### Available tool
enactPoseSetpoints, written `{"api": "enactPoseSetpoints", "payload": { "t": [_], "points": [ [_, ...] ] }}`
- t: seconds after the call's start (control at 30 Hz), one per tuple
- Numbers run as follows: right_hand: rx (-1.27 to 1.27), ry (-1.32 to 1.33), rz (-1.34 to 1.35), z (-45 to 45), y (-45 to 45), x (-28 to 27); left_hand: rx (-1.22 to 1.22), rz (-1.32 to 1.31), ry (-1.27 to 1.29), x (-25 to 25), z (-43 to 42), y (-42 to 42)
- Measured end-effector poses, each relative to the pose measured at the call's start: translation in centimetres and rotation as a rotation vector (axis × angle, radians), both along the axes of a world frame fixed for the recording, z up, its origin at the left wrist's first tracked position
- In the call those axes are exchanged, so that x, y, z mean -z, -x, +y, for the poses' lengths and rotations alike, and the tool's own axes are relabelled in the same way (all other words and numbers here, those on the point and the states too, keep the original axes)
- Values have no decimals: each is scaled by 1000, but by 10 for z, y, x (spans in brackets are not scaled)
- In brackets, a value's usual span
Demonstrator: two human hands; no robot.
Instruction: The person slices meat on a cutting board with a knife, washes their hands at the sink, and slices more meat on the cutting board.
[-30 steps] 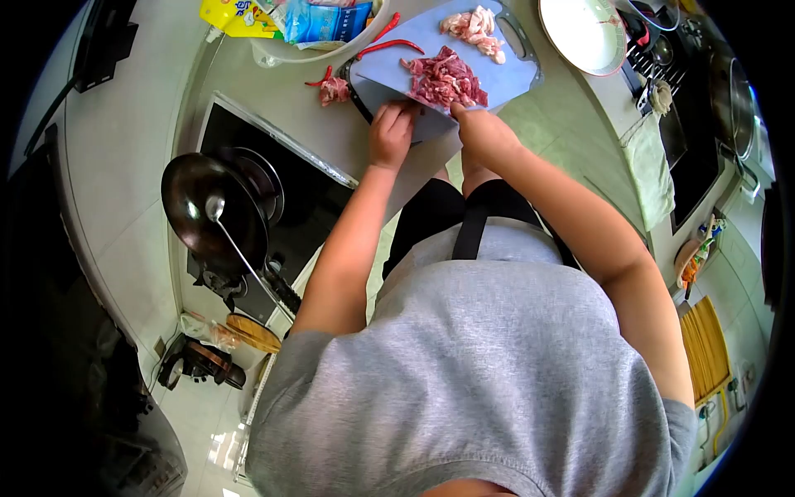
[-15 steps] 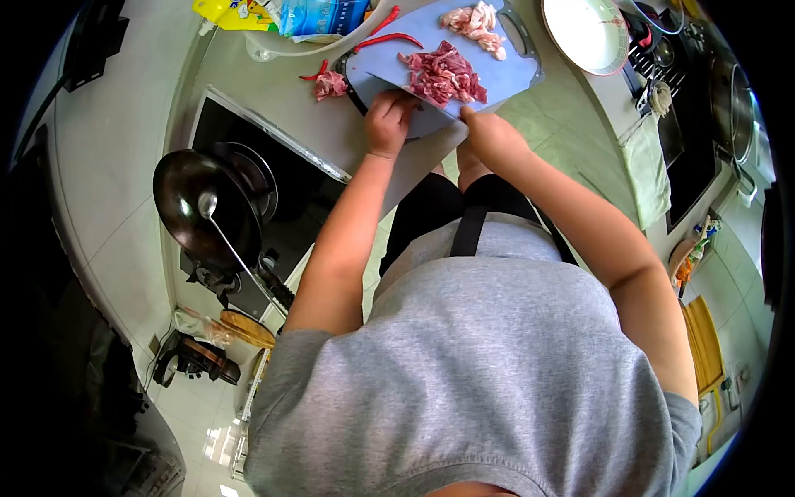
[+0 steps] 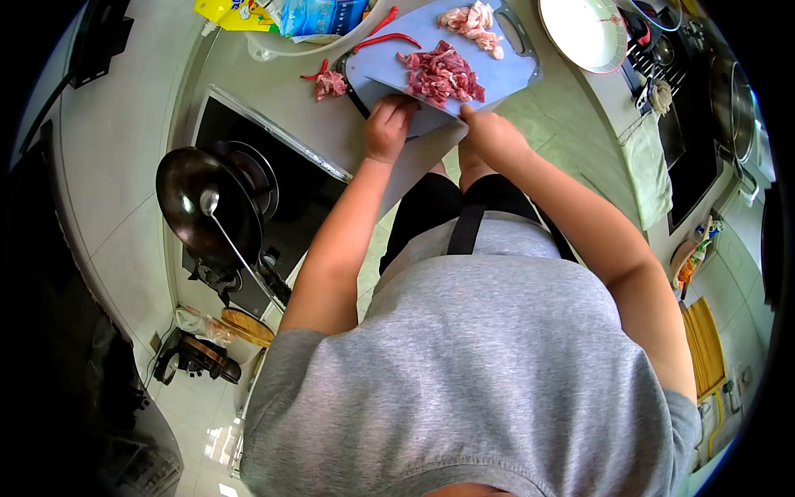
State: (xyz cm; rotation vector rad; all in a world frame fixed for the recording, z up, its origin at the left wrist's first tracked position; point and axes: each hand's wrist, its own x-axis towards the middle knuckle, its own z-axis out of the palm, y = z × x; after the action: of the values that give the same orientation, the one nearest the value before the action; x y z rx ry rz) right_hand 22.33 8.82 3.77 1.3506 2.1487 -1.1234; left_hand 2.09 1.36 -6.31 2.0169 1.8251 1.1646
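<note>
My right hand [image 3: 493,137] is wrapped around the handle of a kitchen knife [image 3: 426,103], its blade slanting up and left across the near side of a blue-grey cutting board [image 3: 515,68]. Beside the blade, my left hand [image 3: 387,131] is closed with curled fingers; its fingertips and whatever lies under them are hidden. Just beyond the blade is a pile of sliced red meat [image 3: 443,73]. Pale, fatty meat strips [image 3: 474,26] lie at the board's far end. Two red chili peppers [image 3: 387,40] rest along its left edge.
A small meat piece [image 3: 330,85] and another chili [image 3: 316,71] lie on the counter left of the board. A clear container [image 3: 273,43] holds packets. A white bowl [image 3: 584,33] stands at right. A wok [image 3: 195,207] with a ladle [image 3: 209,202] sits by the stove at left.
Both hands and the knife stay almost in place, with only a very slight shift of the whole view. The meat piles look the same.
</note>
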Motion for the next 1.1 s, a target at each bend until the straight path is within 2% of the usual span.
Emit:
{"api": "enactPoseSetpoints", "payload": {
  "t": [0.03,0.17,0.43,0.53,0.57,0.63,0.7,0.73,0.8,0.93,1.1],
  "points": [
    [14,-77,99,1,9,5,1,1,0,0,-1,-1],
    [-101,-89,142,20,49,19,39,-9,41,0,-4,-4],
    [-107,-116,114,23,9,-1,38,34,85,-11,-13,-12],
    [-23,-43,44,26,3,-17,27,-62,106,7,-23,-10],
    [-25,-42,43,24,3,-22,-27,-217,117,23,-27,-9],
    [-8,-46,47,21,3,-32,-84,-372,130,11,-23,-8],
    [0,-48,67,16,0,-30,-17,-36,70,-17,-10,0],
    [9,-52,86,14,-3,-27,-16,-37,70,-21,-5,1],
    [31,-59,98,11,-8,-23,144,79,101,-24,3,3],
    [92,-34,79,10,-10,-25,190,12,199,-26,11,7],
    [133,-58,125,8,-16,-20,-25,9,159,-30,7,7]
  ]
}}
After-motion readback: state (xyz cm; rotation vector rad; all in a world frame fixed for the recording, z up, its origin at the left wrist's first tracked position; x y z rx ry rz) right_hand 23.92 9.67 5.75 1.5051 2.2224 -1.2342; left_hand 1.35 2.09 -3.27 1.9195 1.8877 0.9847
